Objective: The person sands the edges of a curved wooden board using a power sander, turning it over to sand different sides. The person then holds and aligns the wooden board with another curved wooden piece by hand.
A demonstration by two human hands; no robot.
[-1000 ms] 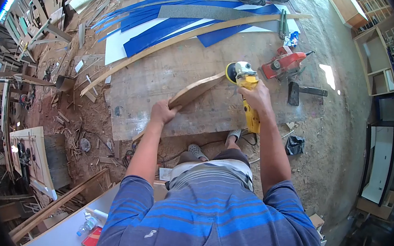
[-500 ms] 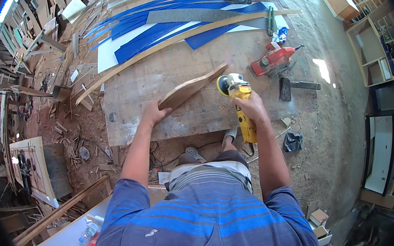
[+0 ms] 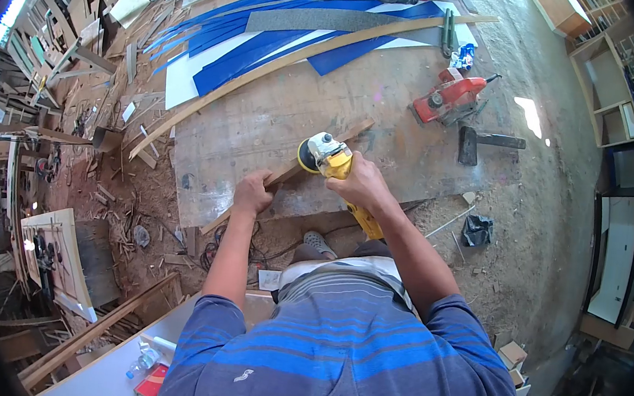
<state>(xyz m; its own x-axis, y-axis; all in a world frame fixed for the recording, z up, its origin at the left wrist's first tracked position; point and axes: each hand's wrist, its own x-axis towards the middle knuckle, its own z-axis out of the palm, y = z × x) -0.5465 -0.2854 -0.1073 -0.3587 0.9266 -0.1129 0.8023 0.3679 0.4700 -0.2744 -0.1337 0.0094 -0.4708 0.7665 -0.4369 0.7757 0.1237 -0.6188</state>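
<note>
Head view | our right hand [image 3: 365, 183] grips the grinder [image 3: 338, 163], likely heavy, best held mid-body | left of it, our left hand [image 3: 253, 192] clasps the wood [image 3: 356, 130], likely stiff

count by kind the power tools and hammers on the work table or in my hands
Yellow grinder: 1, in your right hand
Red power planer: 1, on the work table
Hammer: 1, also on the table
Total: 3
</note>
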